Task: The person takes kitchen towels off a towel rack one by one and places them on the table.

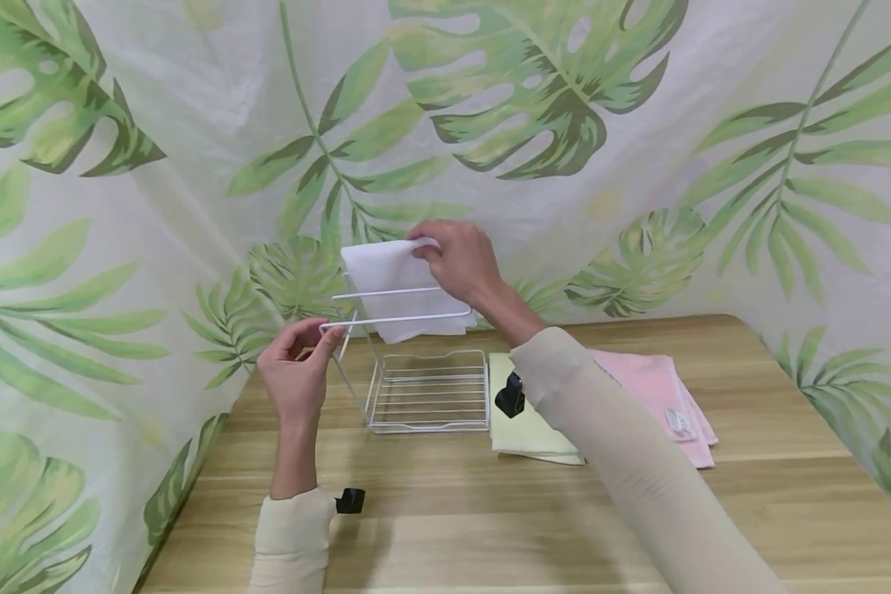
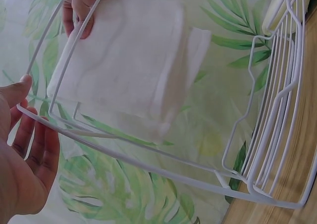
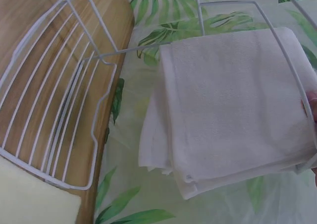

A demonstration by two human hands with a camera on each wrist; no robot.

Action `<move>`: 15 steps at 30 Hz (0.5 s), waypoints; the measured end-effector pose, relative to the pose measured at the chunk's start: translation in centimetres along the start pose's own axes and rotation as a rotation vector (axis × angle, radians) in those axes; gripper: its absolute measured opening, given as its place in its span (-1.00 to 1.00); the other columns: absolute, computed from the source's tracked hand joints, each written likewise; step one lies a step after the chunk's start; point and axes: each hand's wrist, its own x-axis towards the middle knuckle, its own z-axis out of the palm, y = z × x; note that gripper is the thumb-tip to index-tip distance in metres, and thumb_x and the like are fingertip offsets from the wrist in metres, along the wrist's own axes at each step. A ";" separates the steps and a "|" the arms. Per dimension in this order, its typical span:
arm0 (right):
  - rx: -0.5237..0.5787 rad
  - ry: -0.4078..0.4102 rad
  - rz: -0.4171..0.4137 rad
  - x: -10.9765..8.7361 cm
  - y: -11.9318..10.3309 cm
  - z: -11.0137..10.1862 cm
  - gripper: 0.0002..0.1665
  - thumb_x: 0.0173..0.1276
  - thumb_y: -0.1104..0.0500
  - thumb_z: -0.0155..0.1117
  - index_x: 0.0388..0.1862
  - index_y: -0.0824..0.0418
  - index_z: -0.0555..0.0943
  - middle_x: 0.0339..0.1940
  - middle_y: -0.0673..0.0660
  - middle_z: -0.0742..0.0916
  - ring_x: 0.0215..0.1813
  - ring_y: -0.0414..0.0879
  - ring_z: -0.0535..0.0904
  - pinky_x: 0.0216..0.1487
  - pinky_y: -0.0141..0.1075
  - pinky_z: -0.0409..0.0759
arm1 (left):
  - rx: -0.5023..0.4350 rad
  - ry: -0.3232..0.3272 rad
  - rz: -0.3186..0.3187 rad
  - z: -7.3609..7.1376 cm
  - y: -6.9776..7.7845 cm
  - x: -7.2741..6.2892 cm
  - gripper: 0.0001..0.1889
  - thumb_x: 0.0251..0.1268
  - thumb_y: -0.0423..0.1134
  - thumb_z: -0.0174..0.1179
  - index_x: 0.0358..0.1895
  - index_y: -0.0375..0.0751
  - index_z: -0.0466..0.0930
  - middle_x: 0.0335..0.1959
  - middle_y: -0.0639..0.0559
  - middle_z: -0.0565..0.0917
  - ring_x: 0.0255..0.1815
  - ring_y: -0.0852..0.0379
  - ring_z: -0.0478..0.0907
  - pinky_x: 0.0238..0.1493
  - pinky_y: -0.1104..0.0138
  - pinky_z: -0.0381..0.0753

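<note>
A white wire rack (image 1: pixel 404 320) with a slatted base and raised bars stands on the wooden table. My left hand (image 1: pixel 297 375) pinches the front left corner of its upper bar between thumb and fingers. At the back of the rack, a folded white towel (image 1: pixel 393 280) hangs behind the two nearer bars, its top edge above them. My right hand (image 1: pixel 464 260) grips that towel at its upper right corner. The right wrist view shows the towel (image 3: pixel 233 105) in stacked layers with one loose flap, and only fingertips (image 3: pixel 312 105) at the edge.
Right of the rack lies a folded pale yellow towel (image 1: pixel 527 437), partly under my right sleeve. Beyond it are folded pink towels (image 1: pixel 646 375) with a white label. A leaf-patterned sheet (image 1: pixel 535 198) hangs behind the wooden table (image 1: pixel 445 511).
</note>
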 end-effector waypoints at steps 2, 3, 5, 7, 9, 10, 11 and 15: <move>-0.004 0.006 -0.004 0.2 -0.1 -0.2 -0.82 0.48 0.16 0.48 0.01 0.05 0.86 0.02 -0.01 0.90 0.09 -0.04 0.85 0.00 -0.11 0.81 | -0.001 -0.002 0.001 0.1 -0.1 -0.1 -0.74 0.15 -0.39 0.63 -0.15 -0.43 0.81 -0.47 0.28 0.73 -0.47 0.37 0.63 -0.38 0.61 0.70; -0.004 0.011 -0.006 0.4 -0.2 -0.4 -0.81 0.47 0.16 0.49 0.01 0.05 0.86 0.02 -0.01 0.90 0.09 -0.04 0.85 0.00 -0.11 0.81 | -0.003 -0.002 0.000 0.1 -0.1 -0.1 -0.75 0.15 -0.39 0.63 -0.15 -0.43 0.82 -0.46 0.28 0.72 -0.47 0.36 0.63 -0.39 0.61 0.70; 0.001 0.025 -0.012 0.7 -0.3 -0.7 -0.82 0.47 0.15 0.50 0.01 0.06 0.86 0.02 -0.01 0.90 0.10 -0.04 0.85 0.04 -0.11 0.81 | -0.009 -0.004 -0.002 0.2 -0.1 -0.1 -0.75 0.15 -0.39 0.63 -0.15 -0.42 0.82 -0.46 0.27 0.72 -0.47 0.36 0.63 -0.39 0.61 0.69; 0.013 0.043 -0.015 1.0 -0.5 -1.0 -0.82 0.46 0.14 0.50 0.00 0.07 0.86 0.00 -0.01 0.90 0.09 -0.04 0.85 0.05 -0.11 0.81 | -0.016 -0.005 -0.005 0.2 -0.1 -0.1 -0.74 0.16 -0.39 0.63 -0.14 -0.43 0.81 -0.46 0.26 0.72 -0.47 0.35 0.62 -0.40 0.61 0.69; 0.041 0.060 -0.017 1.4 -0.8 -1.4 -0.82 0.47 0.14 0.50 -0.01 0.09 0.86 -0.01 0.01 0.90 0.08 -0.05 0.85 0.08 -0.13 0.80 | -0.020 -0.002 -0.006 0.2 -0.2 -0.1 -0.74 0.15 -0.39 0.63 -0.15 -0.43 0.81 -0.47 0.26 0.72 -0.47 0.35 0.62 -0.40 0.61 0.69; 0.057 0.070 -0.018 1.6 -0.9 -1.6 -0.82 0.46 0.14 0.50 -0.01 0.10 0.86 -0.02 0.02 0.91 0.08 -0.05 0.85 0.09 -0.14 0.79 | -0.021 0.000 -0.004 0.1 -0.2 -0.1 -0.74 0.15 -0.39 0.63 -0.15 -0.44 0.81 -0.46 0.26 0.73 -0.47 0.35 0.62 -0.40 0.61 0.69; 0.071 0.082 -0.019 1.8 -1.0 -1.8 -0.82 0.46 0.14 0.51 -0.01 0.10 0.86 -0.02 0.03 0.91 0.08 -0.06 0.85 0.10 -0.15 0.79 | -0.023 0.002 -0.003 0.1 -0.2 -0.1 -0.75 0.16 -0.40 0.62 -0.15 -0.44 0.81 -0.46 0.26 0.73 -0.47 0.35 0.63 -0.40 0.61 0.69; 0.127 0.120 -0.006 2.4 -1.6 -2.4 -0.81 0.44 0.16 0.52 0.00 0.11 0.86 -0.03 0.04 0.91 0.08 -0.07 0.85 0.08 -0.17 0.78 | -0.019 0.010 -0.004 0.1 -0.2 -0.1 -0.75 0.17 -0.42 0.61 -0.16 -0.47 0.79 -0.47 0.29 0.73 -0.47 0.37 0.62 -0.40 0.62 0.69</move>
